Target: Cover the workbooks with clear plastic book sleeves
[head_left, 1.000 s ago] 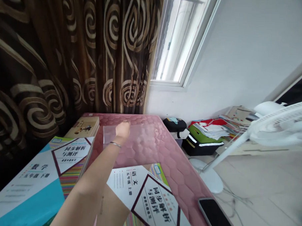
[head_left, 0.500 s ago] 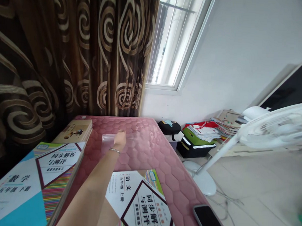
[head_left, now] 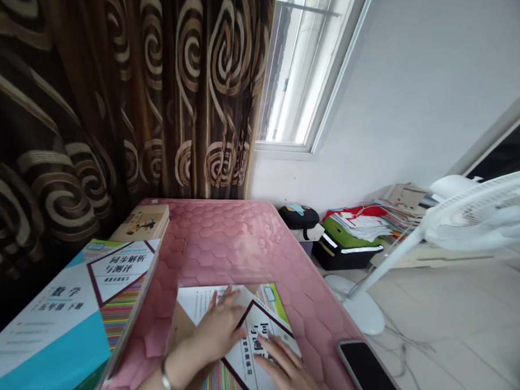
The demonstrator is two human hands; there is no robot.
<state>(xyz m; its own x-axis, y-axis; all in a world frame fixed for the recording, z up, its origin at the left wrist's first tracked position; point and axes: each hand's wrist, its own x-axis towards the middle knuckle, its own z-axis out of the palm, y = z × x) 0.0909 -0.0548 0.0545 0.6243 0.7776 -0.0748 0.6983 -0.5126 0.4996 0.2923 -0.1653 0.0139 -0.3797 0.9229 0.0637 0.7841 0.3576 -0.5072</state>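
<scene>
A workbook (head_left: 195, 304) with a white, striped cover lies on the pink table (head_left: 241, 240) near the front edge. A clear plastic sheet (head_left: 182, 289) seems to lie over it, its edge showing at the book's top left. My left hand (head_left: 219, 331), with a thin bracelet at the wrist, rests flat on the book, fingers spread. My right hand (head_left: 291, 369) lies flat on the book's lower right part with its fingers stretched out. Neither hand holds anything.
A stack of workbooks (head_left: 78, 302) sits at the table's left edge, with a smaller book (head_left: 144, 221) behind it. A black phone (head_left: 373, 375) lies at the front right corner. To the right stand a white fan (head_left: 483, 213) and floor piles of books (head_left: 357, 228). A brown curtain (head_left: 118, 97) hangs behind.
My left arm has drawn back from the far middle of the table to the workbook. The clear sheet has left the far spot. My right hand has come into view on the book.
</scene>
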